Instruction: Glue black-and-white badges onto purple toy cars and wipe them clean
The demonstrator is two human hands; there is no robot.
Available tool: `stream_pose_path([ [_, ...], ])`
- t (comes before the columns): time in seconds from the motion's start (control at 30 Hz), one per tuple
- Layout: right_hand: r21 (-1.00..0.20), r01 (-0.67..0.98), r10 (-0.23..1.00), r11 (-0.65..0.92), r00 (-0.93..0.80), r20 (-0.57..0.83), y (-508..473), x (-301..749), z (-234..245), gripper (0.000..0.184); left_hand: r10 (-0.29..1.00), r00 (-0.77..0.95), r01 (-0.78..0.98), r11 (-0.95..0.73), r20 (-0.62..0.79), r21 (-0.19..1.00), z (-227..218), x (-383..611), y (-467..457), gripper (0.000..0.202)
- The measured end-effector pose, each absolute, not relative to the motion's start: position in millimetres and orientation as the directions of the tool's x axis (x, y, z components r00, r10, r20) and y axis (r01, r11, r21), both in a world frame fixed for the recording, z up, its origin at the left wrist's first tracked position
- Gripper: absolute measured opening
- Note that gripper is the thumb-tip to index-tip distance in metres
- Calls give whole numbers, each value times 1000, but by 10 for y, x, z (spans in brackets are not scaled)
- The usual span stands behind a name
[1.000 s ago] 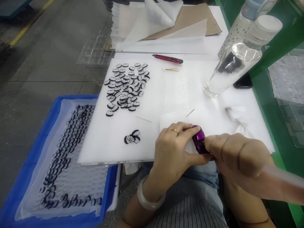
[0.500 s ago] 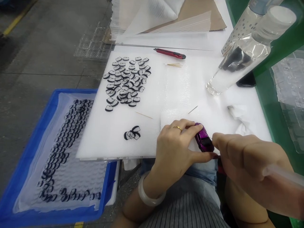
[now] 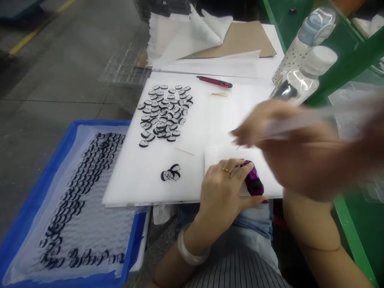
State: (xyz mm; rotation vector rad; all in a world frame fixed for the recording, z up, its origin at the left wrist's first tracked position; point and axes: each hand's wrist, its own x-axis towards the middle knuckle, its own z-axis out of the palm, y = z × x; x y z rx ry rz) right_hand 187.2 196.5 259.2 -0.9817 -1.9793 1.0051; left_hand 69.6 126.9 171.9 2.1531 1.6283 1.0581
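My left hand (image 3: pixel 220 192), with a ring and a pale bracelet, holds a shiny purple toy car (image 3: pixel 253 178) between thumb and fingers at the table's front edge. The car has a dark section near its lower end. My right hand (image 3: pixel 295 152) is raised above and to the right of the car, smeared by motion. A translucent whitish tube (image 3: pixel 312 118) lies across it, and its fingers look curled around this. The fingertips point left over the white table (image 3: pixel 228 132); what is at them is too blurred to tell.
Small black-edged clear pieces (image 3: pixel 165 116) lie heaped on the table, with several more (image 3: pixel 170 173) nearer. A red utility knife (image 3: pixel 214 82), thin sticks (image 3: pixel 219 94) and bottles (image 3: pixel 319 60) stand or lie beyond. A blue tray (image 3: pixel 72 132) of such pieces sits lower left.
My right hand has lifted off the car and moved up with the tube. The left hand still holds the car. The view has tilted up slightly.
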Motion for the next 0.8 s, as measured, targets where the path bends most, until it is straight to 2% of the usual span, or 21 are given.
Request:
stream_pose_path([
  [0.1, -944, 132, 815, 303, -549, 185, 2011, 1764, 2576, 16, 921, 123, 766, -326, 371, 554, 1715, 706, 1247, 58],
  [0.13, -942, 94, 832, 321, -504, 233, 1984, 1827, 2587, 17, 919, 132, 771, -330, 371, 544, 1718, 709, 1240, 59],
  [0.2, -885, 68, 862, 461, -270, 428, 1908, 2094, 2608, 23, 910, 152, 773, -353, 387, 527, 1726, 712, 1227, 63],
  [0.27, -833, 163, 843, 529, 8, 538, 1860, 2464, 2588, 21, 898, 158, 770, -372, 411, 518, 1729, 714, 1219, 68],
  [0.37, -850, 408, 869, 332, 217, 444, 1903, 2935, 2432, 19, 892, 150, 774, -374, 426, 511, 1721, 717, 1220, 69],
  [0.47, -805, 564, 943, 182, 131, 306, 2025, 3021, 2195, 10, 888, 151, 777, -378, 434, 504, 1710, 717, 1229, 72],
  [0.5, -787, 589, 962, 185, 56, 268, 2066, 2946, 2122, 8, 889, 152, 776, -379, 433, 505, 1707, 715, 1232, 73],
  [0.57, -771, 591, 971, 238, -136, 196, 2137, 2685, 2010, 15, 889, 153, 775, -379, 431, 506, 1704, 710, 1237, 71],
  [0.63, -788, 531, 937, 311, -308, 162, 2191, 2375, 1957, 21, 890, 150, 778, -376, 431, 503, 1703, 705, 1239, 66],
  [0.7, -784, 474, 890, 401, -405, 210, 2202, 2145, 1960, 11, 889, 146, 778, -374, 434, 505, 1702, 702, 1239, 62],
  [0.8, -723, 440, 843, 532, -354, 405, 2092, 2101, 2019, 13, 896, 136, 770, -364, 423, 524, 1705, 704, 1233, 60],
])
